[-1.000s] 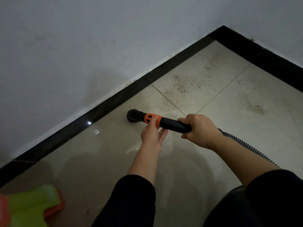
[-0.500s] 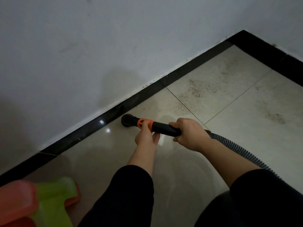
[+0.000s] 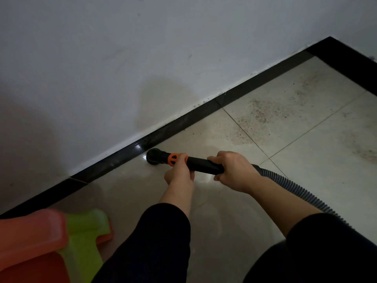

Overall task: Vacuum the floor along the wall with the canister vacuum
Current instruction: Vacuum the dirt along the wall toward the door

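1. The left hand [image 3: 179,176] has its fingers curled on the orange plastic collar [image 3: 175,159] of the vacuum wand. The right hand [image 3: 232,172] is clenched around the black plastic wand tube [image 3: 204,165] just behind it. Both hands are grasping.
2. The round black brush nozzle [image 3: 153,159] is down on the glossy beige tiled floor [image 3: 224,221], at the floor's far edge. It is touching or just beside the black skirting strip [image 3: 183,121] under the white painted wall [image 3: 122,68]; I can't tell if there is true contact.
3. The grey ribbed hose [image 3: 295,190] trails back from the right hand toward the near right. The canister body is not in view.
4. Change: a second ago the nozzle sat on open tile, apart from the skirting and near the tile joint. It is now up against the skirting and further left of that joint. The grip is unchanged on both hands.
5. Meaning: the edge pass is under way, working left along the wall.
6. The brown speckled dirt patch [image 3: 261,113] lies right of the joint near the skirting, and a second smear [image 3: 363,148] lies toward the far right corner. Both are well apart from the nozzle and look uncleaned, so much of the task is probably left.
7. A blurred orange plastic stool [image 3: 34,242] and a lime green plastic stool [image 3: 85,231] stand at the near left, in line with a leftward pass. They may block it.
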Tool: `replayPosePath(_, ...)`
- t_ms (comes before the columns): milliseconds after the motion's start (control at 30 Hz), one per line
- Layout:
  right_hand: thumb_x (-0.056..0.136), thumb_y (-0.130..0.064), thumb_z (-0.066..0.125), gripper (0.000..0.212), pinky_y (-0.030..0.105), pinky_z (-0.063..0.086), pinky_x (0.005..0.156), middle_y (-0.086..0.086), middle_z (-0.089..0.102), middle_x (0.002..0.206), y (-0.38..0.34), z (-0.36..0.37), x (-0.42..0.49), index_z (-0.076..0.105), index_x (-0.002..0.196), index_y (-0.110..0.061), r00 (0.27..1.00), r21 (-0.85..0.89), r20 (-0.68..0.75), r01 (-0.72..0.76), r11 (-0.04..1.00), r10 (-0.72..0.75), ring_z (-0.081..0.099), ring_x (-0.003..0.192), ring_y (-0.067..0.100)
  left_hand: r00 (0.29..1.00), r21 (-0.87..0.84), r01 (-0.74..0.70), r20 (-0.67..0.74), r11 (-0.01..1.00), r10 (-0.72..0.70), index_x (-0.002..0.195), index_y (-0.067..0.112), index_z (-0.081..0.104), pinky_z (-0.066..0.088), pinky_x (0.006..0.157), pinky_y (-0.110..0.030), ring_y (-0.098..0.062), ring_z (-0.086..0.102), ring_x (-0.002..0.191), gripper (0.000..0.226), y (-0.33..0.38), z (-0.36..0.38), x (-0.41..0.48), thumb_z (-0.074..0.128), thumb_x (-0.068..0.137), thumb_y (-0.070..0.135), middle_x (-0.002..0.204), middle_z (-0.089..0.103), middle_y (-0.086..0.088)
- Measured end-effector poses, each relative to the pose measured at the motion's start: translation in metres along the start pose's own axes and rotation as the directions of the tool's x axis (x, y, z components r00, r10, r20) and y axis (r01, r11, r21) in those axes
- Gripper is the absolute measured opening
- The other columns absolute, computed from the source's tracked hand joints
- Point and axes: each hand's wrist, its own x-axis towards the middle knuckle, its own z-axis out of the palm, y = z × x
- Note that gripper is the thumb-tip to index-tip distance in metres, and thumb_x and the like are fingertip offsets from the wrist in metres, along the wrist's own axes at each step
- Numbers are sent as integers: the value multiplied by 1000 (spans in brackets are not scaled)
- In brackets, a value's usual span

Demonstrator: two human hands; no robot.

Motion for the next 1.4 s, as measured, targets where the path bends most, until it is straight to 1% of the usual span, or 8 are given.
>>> replayPosePath(200,84,-16,65,41,39,50,78,5,58,100,-19,10,9,60,124,-20,998,6,25,51,999,-51,56,92,26,990,12,-40,-137,999,41,89,8,47,52,72,-30,-18,53,66,32,9,-10,6,75,81,21,75,50,-6)
replayPosePath(400,83,-14,63,40,39,50,76,6,57,97,-25,12,16,60,123,-19,998,7,8,58,998,-58,56,91,26,975,90,-108,-186,990,123,72,11,47,56,79,-35,-19,58,67,36,10,-11,16,78,79,29,72,54,-5)
replayPosePath(633,82,-9,62,40,38,49,75,5,57,95,-1,2,2,61,121,-19,999,8,-45,-25,1000,26,54,90,25,987,113,-131,-78,985,140,69,13,48,57,81,-36,-17,58,66,35,-6,10,6,78,78,29,73,56,-5)
replayPosePath(800,83,-9,61,37,32,44,71,3,55,95,10,-4,-9,60,118,-20,995,-21,-81,-61,998,59,52,91,23,992,140,-123,15,983,122,72,13,51,56,80,-32,-16,60,70,32,-16,21,-1,76,81,32,76,58,-6)
replayPosePath(967,83,-11,61,37,31,43,71,3,54,95,19,-7,-15,59,118,-21,989,-34,-108,-109,993,105,51,92,23,991,127,-117,82,985,108,72,10,51,57,80,-31,-15,58,70,32,-20,31,-8,75,83,27,78,57,-7)
replayPosePath(1100,84,-13,60,37,33,46,75,3,55,98,22,-9,-17,58,120,-21,982,-47,-120,-154,987,147,51,96,23,983,134,-122,154,983,101,74,9,53,57,82,-31,-16,61,74,29,-22,38,-9,75,83,26,82,60,-8)
replayPosePath(1300,84,-12,60,35,34,47,77,4,55,99,28,-10,-19,58,118,-21,968,-43,-142,-215,976,208,52,97,25,970,140,-137,217,981,105,76,8,55,57,73,-27,-16,65,75,28,-25,46,-7,76,82,27,84,64,-10)
replayPosePath(1400,84,-13,61,34,33,45,74,3,55,97,29,-12,-21,59,118,-21,963,-43,-147,-233,972,225,52,95,24,966,154,-141,238,978,101,77,8,56,56,66,-24,-17,67,79,28,-25,50,-5,76,82,28,88,67,-11)
